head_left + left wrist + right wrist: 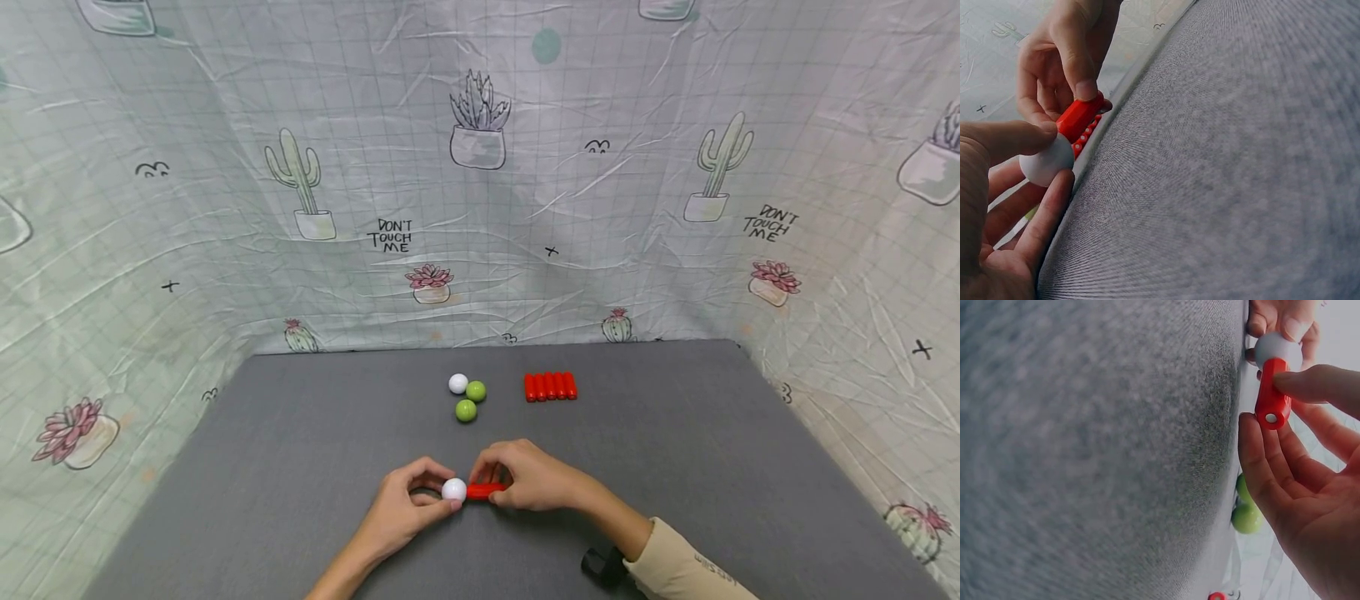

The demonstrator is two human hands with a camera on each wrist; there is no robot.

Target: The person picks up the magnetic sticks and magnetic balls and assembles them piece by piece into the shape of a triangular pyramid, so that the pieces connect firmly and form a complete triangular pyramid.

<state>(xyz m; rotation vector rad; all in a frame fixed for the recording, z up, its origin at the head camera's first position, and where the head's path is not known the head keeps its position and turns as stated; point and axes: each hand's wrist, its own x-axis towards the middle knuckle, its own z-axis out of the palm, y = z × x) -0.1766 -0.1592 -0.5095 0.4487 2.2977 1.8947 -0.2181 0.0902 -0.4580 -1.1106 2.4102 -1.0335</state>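
Observation:
My left hand (405, 507) pinches a white ball (453, 490) between thumb and fingers, low over the grey table. My right hand (531, 477) holds a red rod (483, 492) with thumb and fingertips, lengthwise toward the ball. One end of the rod meets the ball's side. In the right wrist view, the rod (1272, 394) shows a small round pale spot on its free end, and the ball (1279, 350) sits at its far end. From the left wrist, the ball (1047, 160) is seen between the left thumb and fingers.
Behind the hands lie another white ball (458, 383) and two green balls (466, 410), close together. Several red rods (551, 387) are lined up side by side to their right. A black object (603, 567) is by the right forearm. Printed cloth (480, 208) rises behind the table (337, 425).

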